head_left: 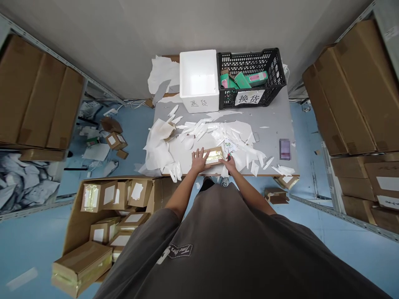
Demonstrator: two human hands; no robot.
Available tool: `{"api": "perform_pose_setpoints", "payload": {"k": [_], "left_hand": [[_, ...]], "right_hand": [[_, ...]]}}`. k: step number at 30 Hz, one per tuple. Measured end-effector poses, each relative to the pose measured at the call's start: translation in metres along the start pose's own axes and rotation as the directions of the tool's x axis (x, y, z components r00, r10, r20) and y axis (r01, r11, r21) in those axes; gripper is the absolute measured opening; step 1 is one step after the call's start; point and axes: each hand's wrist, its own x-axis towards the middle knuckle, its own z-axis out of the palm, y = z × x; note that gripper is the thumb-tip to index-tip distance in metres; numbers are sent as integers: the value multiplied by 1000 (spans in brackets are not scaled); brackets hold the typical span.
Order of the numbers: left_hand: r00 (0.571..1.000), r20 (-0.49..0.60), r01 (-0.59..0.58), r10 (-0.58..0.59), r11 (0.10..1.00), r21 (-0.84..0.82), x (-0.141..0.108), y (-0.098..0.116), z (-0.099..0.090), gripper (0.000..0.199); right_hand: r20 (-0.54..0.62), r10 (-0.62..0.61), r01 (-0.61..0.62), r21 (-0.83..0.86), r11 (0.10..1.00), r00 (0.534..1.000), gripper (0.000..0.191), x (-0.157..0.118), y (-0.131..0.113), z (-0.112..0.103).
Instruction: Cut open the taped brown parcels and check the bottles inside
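A small cardboard box [213, 155] with shiny tape across its top lies near the front edge of the table. My left hand [198, 161] rests at the box's left end, fingers spread and touching it. At the right end, my right hand [229, 164] is closed around a slim red-and-black cutter [229, 157] that points away from me. Its thumb side is against the box. Most of the cutter's handle is hidden in the hand. Torn white paper and plastic scraps [230, 133] lie just beyond the box.
At the table's back stand a white foam box [199, 104] and a black crate [274, 93] holding several green boxes [241, 81]. A phone-like item [284, 149] lies at right. A large carton [73, 224] of taped boxes stands at floor left. Shelves with cartons [358, 91] flank both sides.
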Motion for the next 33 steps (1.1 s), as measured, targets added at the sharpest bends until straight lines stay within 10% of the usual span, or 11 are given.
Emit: {"api": "perform_pose_setpoints", "payload": {"k": [8, 15, 18, 24, 33], "left_hand": [[986, -52, 153, -157, 984, -87, -19, 18, 1, 107], [793, -68, 542, -606, 752, -376, -14, 60, 8, 101], [792, -16, 495, -610, 657, -569, -14, 44, 8, 105], [924, 114, 222, -366, 269, -937, -20, 6, 38, 76], [874, 171, 259, -454, 140, -956, -14, 22, 79, 70]], "right_hand": [[-74, -69, 57, -147, 988, 995, 59, 19, -20, 5], [173, 149, -182, 193, 964, 974, 31, 19, -22, 2], [206, 170, -209, 185, 960, 964, 28, 13, -15, -1], [176, 27, -24, -23, 999, 984, 37, 14, -9, 8], [113, -8, 11, -31, 999, 994, 47, 4, -7, 17]]}}
